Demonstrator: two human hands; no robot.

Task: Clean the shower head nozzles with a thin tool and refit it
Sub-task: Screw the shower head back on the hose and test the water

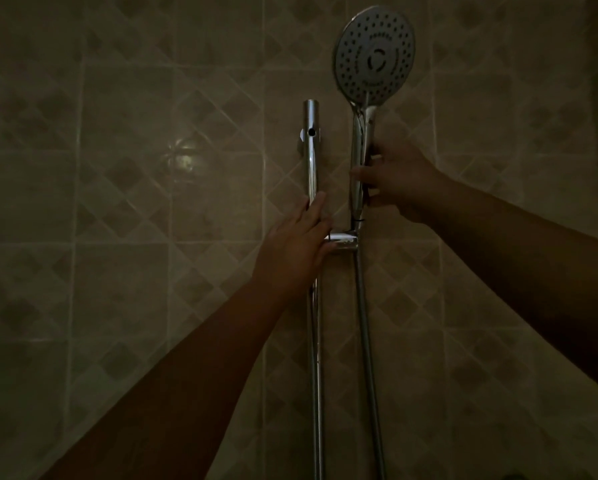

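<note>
Shower head stood upright against the tiled wall, its round nozzle face turned toward us, high and to the right of the chrome rail. From the head camera we saw its handle running straight down, with the lower end just above the chrome holder on the rail; in the dim light we could not tell whether it was seated in the holder or only touching it.

Our right hand grasped the handle from the right side, fingers curled round it and the thumb pressed across its front. Whether that hand also held a thin tool we could not tell; the picture was too dark there.

Our left hand lay released, fingers straight and close together, pointing up along the rail. Its fingertips touched the rail and the thumb side rested against the inner end of the holder. It gripped nothing that we could see.

Below the holder the metal hose hung down beside the rail, near it but apart. A small dark hole showed in the rail near its top, where a bracket fixed it to the wall.
</note>
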